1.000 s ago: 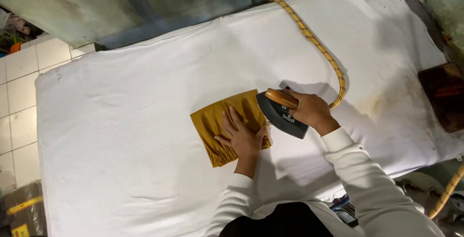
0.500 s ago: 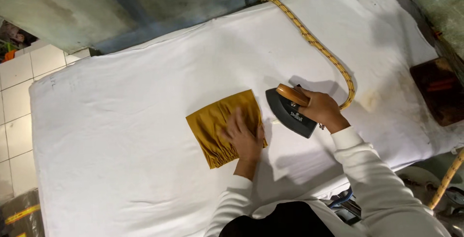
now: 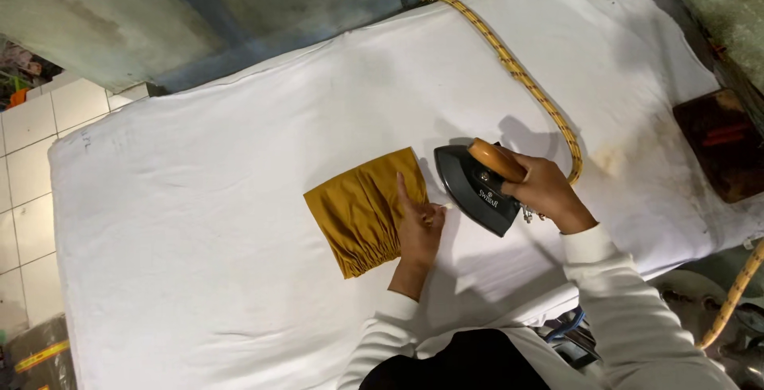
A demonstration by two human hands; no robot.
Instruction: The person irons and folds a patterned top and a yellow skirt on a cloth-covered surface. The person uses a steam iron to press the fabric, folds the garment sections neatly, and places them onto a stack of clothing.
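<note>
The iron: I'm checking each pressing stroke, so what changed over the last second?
The right hand drew the iron off the mustard cloth onto the white cover beside it. The left hand slid to the cloth's right edge. The right hand's grip on the handle and the cloth's place stayed.

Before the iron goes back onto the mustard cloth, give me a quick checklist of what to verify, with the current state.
1. Right hand grips the iron by its wooden handle: ok.
2. Iron clear of the mustard cloth: ok, it sits beside the right edge.
3. Left hand pins the cloth: ok, but its fingers lie near the iron's path: not ok.
4. Cloth flat: not ok, gathered folds show.
5. Yellow cord away from the cloth: ok.
6. Iron heat: cannot tell.
</note>
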